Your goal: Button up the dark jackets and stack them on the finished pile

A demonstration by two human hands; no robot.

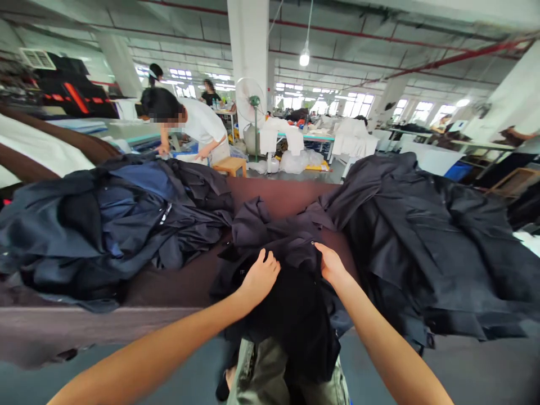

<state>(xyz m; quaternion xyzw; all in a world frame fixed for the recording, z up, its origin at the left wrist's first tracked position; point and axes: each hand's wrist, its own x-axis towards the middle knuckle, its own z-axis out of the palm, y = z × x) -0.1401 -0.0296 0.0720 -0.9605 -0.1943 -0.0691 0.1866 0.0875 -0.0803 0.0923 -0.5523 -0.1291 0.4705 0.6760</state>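
A dark garment (291,230) lies bunched on the brown-covered table (270,194) in front of me, and its black part hangs over the front edge towards my lap. My left hand (259,278) rests on the middle of it with bent fingers; what the fingertips hold, if anything, is hidden in the cloth. On the right side of the garment, my right hand (329,261) pinches the fabric edge between thumb and forefinger, close to a small shiny round spot.
A heap of dark blue and black garments (139,219) covers the table's left side. Another dark pile (430,236) stands at the right. Beyond the table are a wooden stool (230,164), a fan (254,101) and a bending person (189,121).
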